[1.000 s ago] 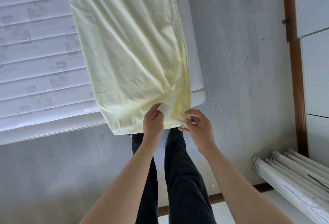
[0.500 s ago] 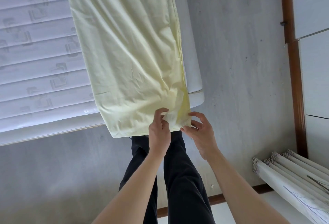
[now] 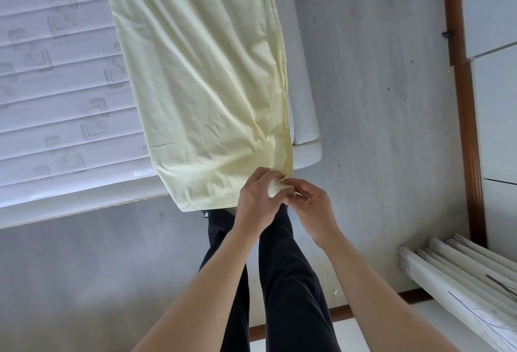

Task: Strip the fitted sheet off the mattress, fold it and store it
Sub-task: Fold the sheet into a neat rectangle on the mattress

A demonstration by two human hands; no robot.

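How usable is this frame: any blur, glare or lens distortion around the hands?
Head view: sharp on both hands, left hand and right hand; soft daylight, no glare on the yellow sheet; wide-angle bending curves the mattress lines and the wooden trim.

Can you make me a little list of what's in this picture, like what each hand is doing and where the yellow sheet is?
sheet: pale yellow, folded into a long strip, lying along the mattress edge
mattress: white, quilted, bare beside the strip
left hand: pinching the strip's near corner
right hand: pinching the same corner
floor: grey
rolled papers: lying at right
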